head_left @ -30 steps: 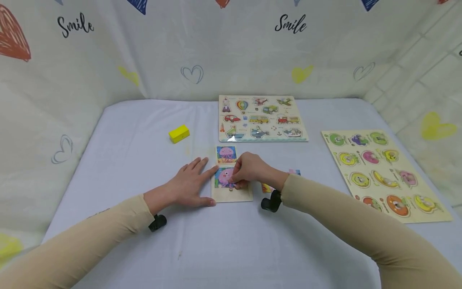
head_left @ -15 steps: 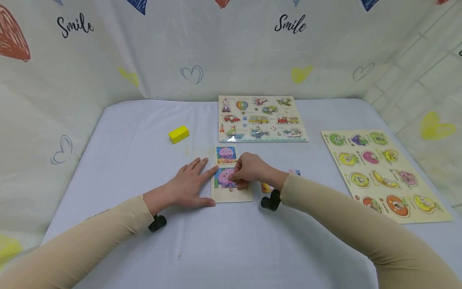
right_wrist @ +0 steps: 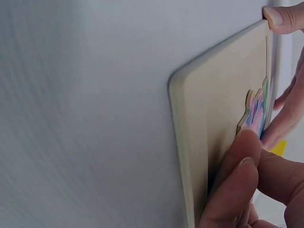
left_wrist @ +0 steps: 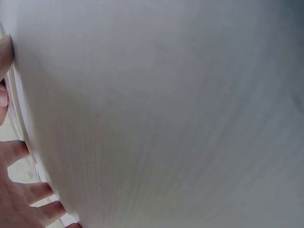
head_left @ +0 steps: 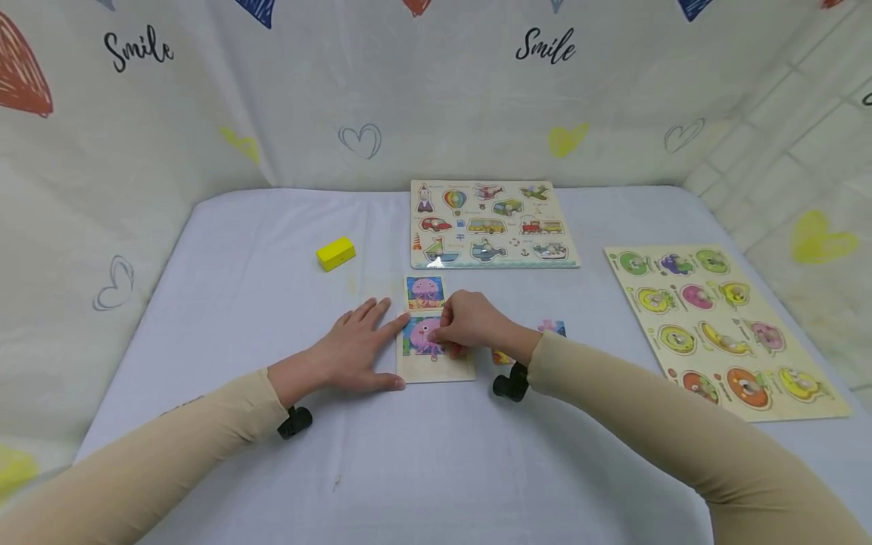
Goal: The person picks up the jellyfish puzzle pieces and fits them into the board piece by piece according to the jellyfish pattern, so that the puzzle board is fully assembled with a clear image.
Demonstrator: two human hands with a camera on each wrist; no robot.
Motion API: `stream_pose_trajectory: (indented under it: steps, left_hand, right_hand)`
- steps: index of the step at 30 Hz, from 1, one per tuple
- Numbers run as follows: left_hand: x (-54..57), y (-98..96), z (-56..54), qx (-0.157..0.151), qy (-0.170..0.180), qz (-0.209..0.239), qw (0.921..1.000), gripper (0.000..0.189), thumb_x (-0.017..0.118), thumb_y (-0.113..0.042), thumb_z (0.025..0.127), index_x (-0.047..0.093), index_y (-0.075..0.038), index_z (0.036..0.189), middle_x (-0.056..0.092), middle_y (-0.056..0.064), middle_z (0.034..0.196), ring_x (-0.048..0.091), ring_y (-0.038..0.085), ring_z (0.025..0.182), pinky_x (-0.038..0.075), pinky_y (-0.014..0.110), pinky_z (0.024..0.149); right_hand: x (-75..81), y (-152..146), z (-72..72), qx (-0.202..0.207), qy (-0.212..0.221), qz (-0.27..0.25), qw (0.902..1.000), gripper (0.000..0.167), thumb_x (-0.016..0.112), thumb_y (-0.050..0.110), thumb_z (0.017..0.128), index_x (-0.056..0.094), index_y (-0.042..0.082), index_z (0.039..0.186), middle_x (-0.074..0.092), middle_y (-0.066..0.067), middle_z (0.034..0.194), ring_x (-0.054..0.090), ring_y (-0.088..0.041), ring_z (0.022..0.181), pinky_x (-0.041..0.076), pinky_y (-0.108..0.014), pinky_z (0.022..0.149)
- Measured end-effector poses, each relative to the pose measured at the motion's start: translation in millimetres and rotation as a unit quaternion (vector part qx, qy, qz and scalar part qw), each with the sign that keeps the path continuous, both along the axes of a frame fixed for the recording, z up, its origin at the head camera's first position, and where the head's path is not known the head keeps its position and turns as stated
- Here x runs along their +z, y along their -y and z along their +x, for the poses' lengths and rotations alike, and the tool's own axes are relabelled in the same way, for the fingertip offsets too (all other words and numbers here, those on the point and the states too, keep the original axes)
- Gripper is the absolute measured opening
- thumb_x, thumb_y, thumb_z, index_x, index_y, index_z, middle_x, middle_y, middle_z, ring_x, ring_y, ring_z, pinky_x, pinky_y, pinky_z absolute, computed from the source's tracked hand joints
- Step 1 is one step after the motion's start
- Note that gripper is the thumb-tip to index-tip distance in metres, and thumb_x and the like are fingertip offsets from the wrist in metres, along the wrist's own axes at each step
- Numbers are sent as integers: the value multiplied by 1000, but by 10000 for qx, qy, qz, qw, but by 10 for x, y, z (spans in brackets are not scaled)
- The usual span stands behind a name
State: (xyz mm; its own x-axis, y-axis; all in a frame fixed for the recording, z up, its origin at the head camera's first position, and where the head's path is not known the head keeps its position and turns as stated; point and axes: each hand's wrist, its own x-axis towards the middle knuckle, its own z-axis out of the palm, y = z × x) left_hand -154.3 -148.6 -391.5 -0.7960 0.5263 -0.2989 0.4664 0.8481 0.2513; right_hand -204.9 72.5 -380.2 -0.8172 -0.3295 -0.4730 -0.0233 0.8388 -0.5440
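Observation:
A small wooden jigsaw board point(head_left: 436, 371) lies in the middle of the table, with a printed octopus picture point(head_left: 425, 291) at its top. Jigsaw pieces point(head_left: 417, 333) forming a pink octopus fill the upper part of its recess; bare wood shows below. My left hand point(head_left: 357, 348) rests flat with fingers spread, index finger and thumb at the board's left edge. Over the pieces, my right hand point(head_left: 473, 322) has its thumb and fingers pinched at a jigsaw piece point(right_wrist: 255, 114), which they partly cover. Loose jigsaw pieces point(head_left: 502, 356) lie partly hidden behind the right wrist.
A yellow block point(head_left: 336, 253) sits to the back left. Behind the jigsaw is a vehicle puzzle board point(head_left: 495, 261); a fruit puzzle board point(head_left: 664, 276) lies at the right. White cloth point(head_left: 409, 469) covers the table, and a printed curtain point(head_left: 450, 98) hangs behind it.
Both hands stay nearly in place. The right fingers shift very slightly at the octopus pieces, and the whole head view drifts a little.

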Motion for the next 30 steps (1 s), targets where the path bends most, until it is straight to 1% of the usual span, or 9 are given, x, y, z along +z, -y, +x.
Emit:
stream_pose_trajectory:
  steps: [9,11,13,16,19,21,23,26,30]
  left_hand:
    - [-8,8,-3,0,-50,36,10000,100,70,-62,85,27,-18,164,16,24,170,16,48,156,24,69,120]
    - [-11,9,0,-3,-49,49,10000,100,70,-62,86,27,-18,164,16,24,170,16,48,156,24,69,120]
    - [-20,11,1,-12,-54,54,10000,100,70,-62,86,27,-18,164,16,24,170,16,48,156,24,69,120]
    - [-35,12,2,-19,-64,77,9999,99,70,-62,86,27,-17,163,16,24,169,16,48,156,24,69,120]
    - [-50,13,1,-7,-71,87,9999,99,71,-61,86,27,-16,163,17,24,169,17,48,155,25,69,120]
    - [-53,13,4,8,-60,87,9999,99,71,-61,86,27,-16,163,16,24,169,17,48,155,24,68,120]
    - [-51,11,9,22,-55,77,10000,100,71,-61,86,27,-16,163,16,24,169,16,48,156,24,68,121]
    - [-40,9,18,29,-58,62,10000,100,71,-61,86,27,-16,163,16,24,170,16,47,156,23,68,121]
    - [-30,4,22,22,-82,44,10000,100,71,-61,86,27,-16,163,16,24,170,16,47,156,23,68,121]
  right_hand:
    - [-18,18,16,25,-188,89,9998,31,80,34,90,66,9,79,65,-4,61,64,-15,54,43,-20,51]
    - [-14,10,25,26,-187,26,9998,31,79,34,90,66,9,78,66,-4,61,64,-14,55,44,-20,51]
    - [-7,-17,32,34,-99,-118,9999,30,78,33,91,67,8,79,67,-4,63,66,-14,56,46,-21,53]
    - [4,-87,36,46,164,-506,9986,25,75,28,95,67,7,84,70,-5,69,69,-13,61,51,-21,58]
    - [2,-187,30,104,448,-959,9943,18,69,22,99,68,4,94,74,-6,78,71,-12,69,57,-23,67]
    - [11,-269,30,137,535,-1192,9913,16,66,19,101,69,4,102,76,-7,86,72,-13,76,58,-24,74]
    - [18,-372,27,198,458,-1355,9895,16,65,17,101,69,3,109,77,-6,94,72,-13,85,58,-26,81]
    - [40,-552,28,210,198,-1496,9883,19,65,15,101,68,3,117,76,-7,105,71,-15,95,58,-29,89]
    - [70,-818,24,70,-95,-1638,9864,24,64,11,101,66,0,123,74,-13,116,72,-22,105,59,-34,94]
